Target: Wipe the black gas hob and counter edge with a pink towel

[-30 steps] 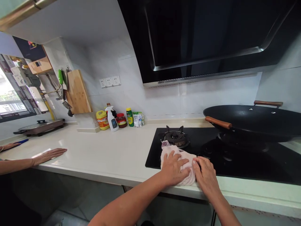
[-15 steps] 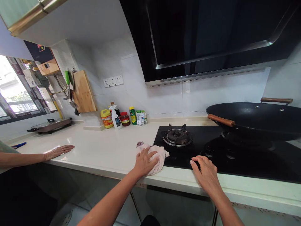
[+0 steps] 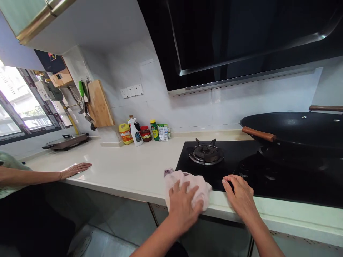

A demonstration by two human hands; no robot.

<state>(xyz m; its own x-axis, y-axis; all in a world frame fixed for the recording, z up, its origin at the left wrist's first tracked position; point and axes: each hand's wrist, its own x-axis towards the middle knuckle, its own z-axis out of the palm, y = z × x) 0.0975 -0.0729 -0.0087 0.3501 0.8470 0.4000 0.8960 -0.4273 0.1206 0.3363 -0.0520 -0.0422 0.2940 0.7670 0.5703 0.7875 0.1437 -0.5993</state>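
Note:
A pale pink cloth (image 3: 199,185) lies bunched over the counter's front edge, its left part on the white counter and its right tip beside the stove's corner. My left hand (image 3: 183,205) presses on it from above, fingers spread and bent into the fabric. At the front edge of the black gas stove (image 3: 230,151) rests my right hand (image 3: 239,194). Its fingers are loosely curled with a gap to the thumb, and it holds nothing. The left burner (image 3: 205,154) is just beyond the cloth.
A black wok (image 3: 294,130) with wooden handles sits on the right burner. Along the wall stand a spray bottle (image 3: 136,132), a yellow jug (image 3: 125,134), a red-lidded jar (image 3: 145,134) and a green bottle (image 3: 154,130). Another person's hand (image 3: 76,170) lies flat on the counter at left.
My left hand has drawn the cloth right and toward me, over the counter's front edge. My right hand stays at the stove's edge. The view has shifted slightly.

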